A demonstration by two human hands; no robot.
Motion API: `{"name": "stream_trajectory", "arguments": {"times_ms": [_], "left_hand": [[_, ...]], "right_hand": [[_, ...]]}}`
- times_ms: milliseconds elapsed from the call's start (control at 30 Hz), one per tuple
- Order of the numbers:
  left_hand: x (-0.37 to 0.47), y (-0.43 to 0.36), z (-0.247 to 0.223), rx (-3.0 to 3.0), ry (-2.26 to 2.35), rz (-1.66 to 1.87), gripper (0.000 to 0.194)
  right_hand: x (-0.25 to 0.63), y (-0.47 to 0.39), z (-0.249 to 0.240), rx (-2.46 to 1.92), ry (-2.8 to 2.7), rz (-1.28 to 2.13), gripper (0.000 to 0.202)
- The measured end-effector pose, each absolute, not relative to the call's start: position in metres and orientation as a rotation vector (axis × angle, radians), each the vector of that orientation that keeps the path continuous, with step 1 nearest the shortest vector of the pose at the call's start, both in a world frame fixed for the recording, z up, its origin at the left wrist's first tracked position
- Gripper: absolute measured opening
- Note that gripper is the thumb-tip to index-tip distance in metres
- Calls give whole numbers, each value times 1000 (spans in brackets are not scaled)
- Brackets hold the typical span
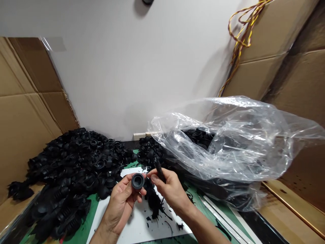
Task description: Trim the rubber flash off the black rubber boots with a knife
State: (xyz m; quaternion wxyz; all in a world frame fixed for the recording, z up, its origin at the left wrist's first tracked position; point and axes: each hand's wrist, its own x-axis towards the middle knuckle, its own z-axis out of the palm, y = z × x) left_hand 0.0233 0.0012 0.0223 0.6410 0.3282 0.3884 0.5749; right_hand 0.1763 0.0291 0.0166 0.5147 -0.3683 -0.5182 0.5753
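Far left, a brown cardboard panel [22, 115] is standing beside a large heap of matte black, rubbery-looking ribbed parts [76, 166]. The heap is spreading over a green work surface [93, 205] and reaching the edge of a flat white board [124, 230]. In our judgement, a nudge from the left forearm could be enough to tip loose pieces onto the board and mix them with the one in hand.

Near the centre, the left hand [120, 200] is holding a round black cup-like part [138, 181] above the board, its hollow mouth facing us. Risk: with so small a hold on a curved rim, a sideways push could be turning or slipping it. Fingers: we are seeing thumb and fingertips closed onto its sides, the gap no wider than the part.

Just right of it, thin black scraps [154, 203] are lying on the board; they could be clinging to the part if it is set down among them.

The right hand [172, 189] is gripping a slim black pen-like tool [159, 169], its upper end pointing up and away. Fingers: curled around the tool, thumb and forefinger nearly meeting close beside the cup-like part; we cannot tell whether they are touching it. Should the tool have a sharp end, which we are not making out, a slip could be catching the left fingertips.

Farther right, a crumpled clear plastic bag [254, 166] is sitting open around more black pieces [200, 137].
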Motion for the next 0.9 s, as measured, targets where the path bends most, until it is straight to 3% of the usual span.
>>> {"name": "stream_trajectory", "arguments": {"times_ms": [200,500,900], "left_hand": [[25,2,18,722,884,1281,32],[27,-1,24,1015,1093,1327,27],[27,-2,19,1056,1415,1493,26]], "right_hand": [[170,26,15,-859,-1290,1376,23],[168,28,11,-863,-1110,1637,44],[171,23,12,-815,-1203,1717,38]]}}
